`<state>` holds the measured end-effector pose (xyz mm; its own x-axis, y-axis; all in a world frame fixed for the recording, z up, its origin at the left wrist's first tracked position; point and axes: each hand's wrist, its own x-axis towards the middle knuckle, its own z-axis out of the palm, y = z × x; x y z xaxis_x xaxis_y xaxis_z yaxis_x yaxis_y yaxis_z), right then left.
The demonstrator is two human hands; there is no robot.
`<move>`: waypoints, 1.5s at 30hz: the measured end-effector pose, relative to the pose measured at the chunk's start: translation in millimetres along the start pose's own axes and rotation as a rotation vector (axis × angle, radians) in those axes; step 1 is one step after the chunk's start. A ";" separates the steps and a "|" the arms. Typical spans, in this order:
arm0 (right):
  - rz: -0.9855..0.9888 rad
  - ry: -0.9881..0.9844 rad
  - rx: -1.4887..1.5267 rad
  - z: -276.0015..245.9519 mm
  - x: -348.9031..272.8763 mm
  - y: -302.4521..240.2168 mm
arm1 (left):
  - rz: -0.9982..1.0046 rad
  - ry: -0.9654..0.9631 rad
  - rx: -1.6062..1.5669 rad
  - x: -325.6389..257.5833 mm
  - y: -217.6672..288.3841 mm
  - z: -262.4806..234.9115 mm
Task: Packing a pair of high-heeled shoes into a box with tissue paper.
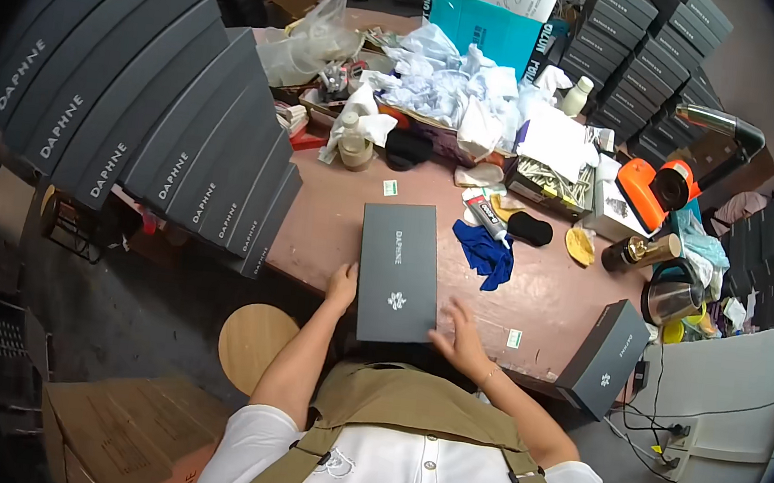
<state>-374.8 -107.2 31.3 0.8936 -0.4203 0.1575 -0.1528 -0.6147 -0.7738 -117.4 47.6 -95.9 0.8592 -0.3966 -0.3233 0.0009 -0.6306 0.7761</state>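
1. The surface [542, 291] before me is reddish-brown and worn, its far side crowded with a heap of crumpled white paper [455, 84] and a teal bag [485, 30] behind it.
2. The room around has a dark floor [167, 313], a round wooden stool [255, 348] at my left, a brown carton [126, 431] lower left, and cables [656, 421] by the pale wall at right.
3. One closed dark-grey shoebox [397, 276] lies flat on the surface directly in front of me, near its close edge.
4. My two hands flank it. My left hand [342, 286] rests against its left side; I cannot tell whether those fingers grip. My right hand [464, 341] is at its lower right edge, fingers spread wide, slightly blurred.
5. One more grey box [606, 359] stands tilted at the surface's right edge; at least seven make up the left stack [154, 123].
6. Beyond the shoebox, to the right: one tube [487, 216], one blue cloth [485, 255], one yellow pad [580, 246].
7. Two black pads [529, 228], two small green-and-white labels [515, 338], one white bottle [576, 98], one orange device [643, 188].
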 end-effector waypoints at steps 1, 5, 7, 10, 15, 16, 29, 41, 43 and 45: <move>0.062 0.220 -0.141 17.4 -0.7 30.2 | -0.181 -0.200 -0.288 -24.9 44.7 -15.6; 0.840 -0.266 0.338 23.0 45.5 35.4 | -0.269 -0.488 -0.838 -44.0 46.6 -12.8; 0.905 -0.296 0.506 10.0 51.1 47.8 | -0.384 -0.514 -0.968 -38.4 68.0 -25.5; 0.821 -0.125 1.110 -16.1 64.2 9.8 | -0.477 -0.594 -1.099 -43.0 93.7 -50.8; 0.831 -0.001 0.746 39.2 93.9 -71.4 | -0.044 -0.295 -0.810 -9.4 48.5 -108.5; 0.799 -0.152 0.531 55.7 101.3 -97.9 | -0.076 -0.379 -0.871 -1.1 50.8 -142.8; 0.405 -0.147 -0.625 54.4 145.6 66.9 | 1.174 -0.562 0.512 -27.2 124.2 -29.2; 0.437 -0.394 -0.136 10.4 160.8 65.6 | 0.994 -0.545 0.798 -64.5 98.1 -24.7; 0.540 -0.338 0.056 -2.1 156.0 60.0 | 0.984 -0.514 0.769 -61.3 97.5 -20.2; 0.695 -0.292 0.356 -9.7 156.7 62.4 | 0.932 -0.541 0.723 -60.2 95.8 -13.4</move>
<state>-248.4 -217.9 13.7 0.7261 -0.4056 -0.5552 -0.6112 -0.0109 -0.7914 -162.2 20.0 5.1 0.0716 -0.9888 -0.1309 -0.9024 -0.1202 0.4139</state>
